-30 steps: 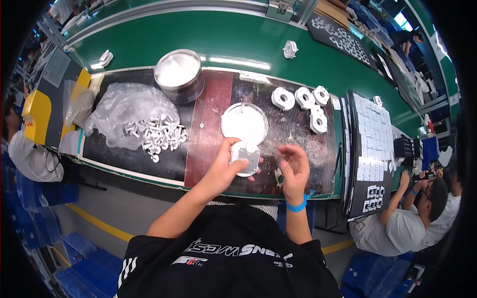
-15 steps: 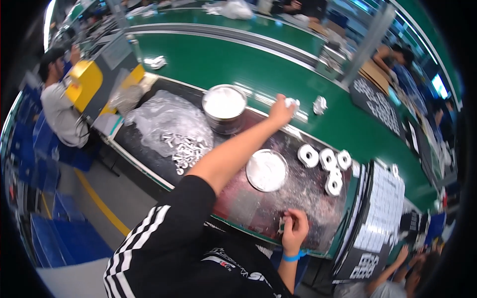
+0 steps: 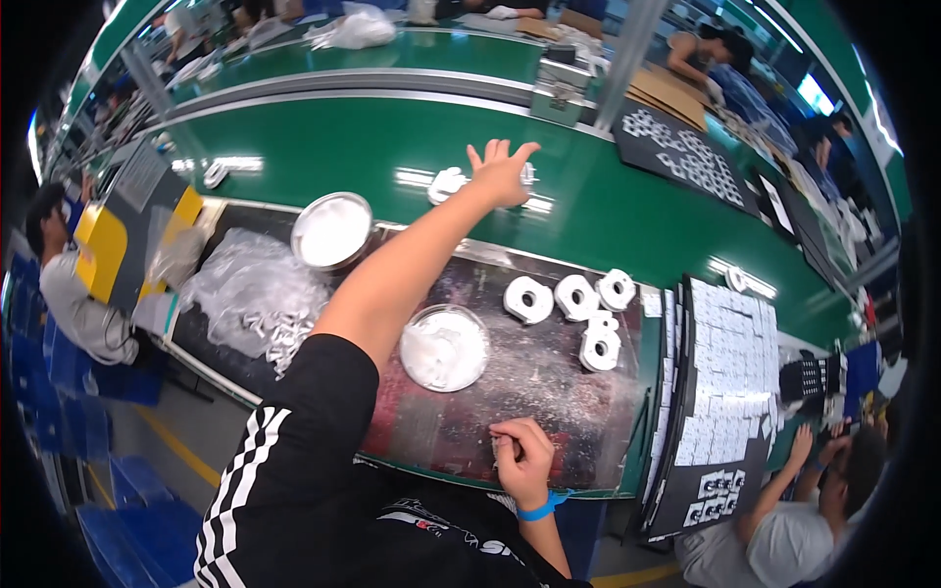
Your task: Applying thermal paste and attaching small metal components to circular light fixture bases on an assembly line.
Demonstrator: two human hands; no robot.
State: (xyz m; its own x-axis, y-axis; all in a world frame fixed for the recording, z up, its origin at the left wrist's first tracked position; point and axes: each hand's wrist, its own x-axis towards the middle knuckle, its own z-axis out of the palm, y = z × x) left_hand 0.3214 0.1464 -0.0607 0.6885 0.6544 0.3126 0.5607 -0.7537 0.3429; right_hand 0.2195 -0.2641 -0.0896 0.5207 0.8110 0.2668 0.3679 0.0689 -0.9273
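My left hand (image 3: 502, 176) reaches over the green belt, its fingers spread. A small white part (image 3: 448, 184) lies on the belt just left of that hand. Another white part (image 3: 528, 174) shows at the hand's right edge, partly covered by it. Near the bench's front edge, my right hand (image 3: 526, 461) has its fingers curled, with a blue band at the wrist. Whatever the curled fingers may hold is too small to name. Between the hands stands a round pan of white material (image 3: 444, 348) on the dark, worn bench top (image 3: 549, 412).
Several white ring-shaped parts (image 3: 529, 301) sit at the bench's right. A metal pot of white material (image 3: 333, 230) and a clear plastic bag (image 3: 250, 284) with small white pieces are at left. Stacked sheets (image 3: 725, 372) rise at right. Co-workers sit on both sides.
My left hand held a white part and has opened; a white part now lies to its left, and the hand is beside another. My right hand stays near the bench edge. The view has shifted right.
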